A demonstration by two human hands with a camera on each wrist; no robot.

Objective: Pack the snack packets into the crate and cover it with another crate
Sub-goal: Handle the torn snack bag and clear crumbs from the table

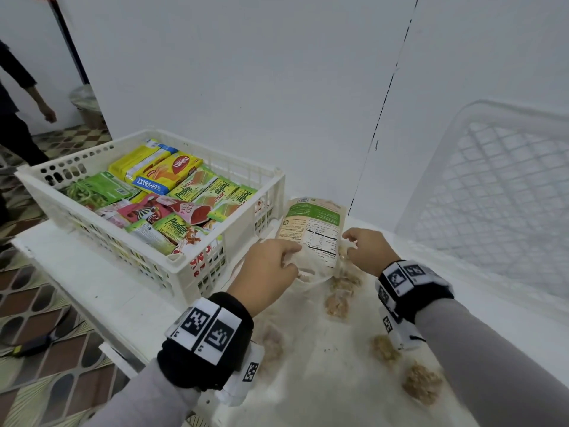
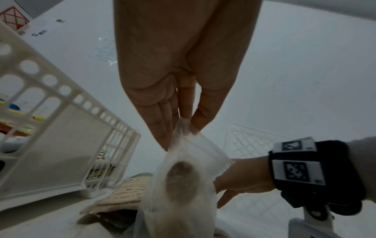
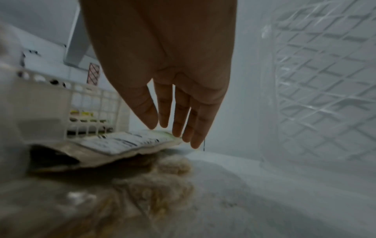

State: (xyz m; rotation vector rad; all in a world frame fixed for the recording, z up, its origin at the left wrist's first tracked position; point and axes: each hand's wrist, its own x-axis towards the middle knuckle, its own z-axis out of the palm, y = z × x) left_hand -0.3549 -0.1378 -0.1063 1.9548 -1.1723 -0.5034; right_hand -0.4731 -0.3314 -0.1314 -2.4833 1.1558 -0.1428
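Nearest the camera, several small clear packets of beige clustered snack (image 1: 421,383) are lying scattered on the white table (image 1: 101,291), along its right half. Just beyond them, the left hand (image 1: 267,274) is pinching the top edge of one clear packet (image 2: 183,177) between thumb and fingertips, the packet hanging below the grip with a brown lump showing through the film. The right hand (image 1: 368,251) is reaching in from the right with fingers straight and loosely spread, its fingertips (image 3: 184,130) sitting at the right edge of a large beige snack pouch (image 1: 314,229); the wrist view is blurred, so whether they are actually touching the pouch cannot be told, and nothing is closed in that hand. The pouch is lying flat with its printed label and green band facing up, just beside the right wall of the white crate (image 1: 197,272), partly overlapping the small packets. The crate is sitting on the left part of the table, already filled near the rim with yellow, green and pink snack packs (image 1: 172,195). A second, translucent lattice crate (image 1: 498,192) is leaning against the white wall (image 1: 277,72) at far right. At far left another person (image 1: 18,97) is standing on the patterned floor (image 1: 40,318), with a lined bin (image 1: 86,106) behind.
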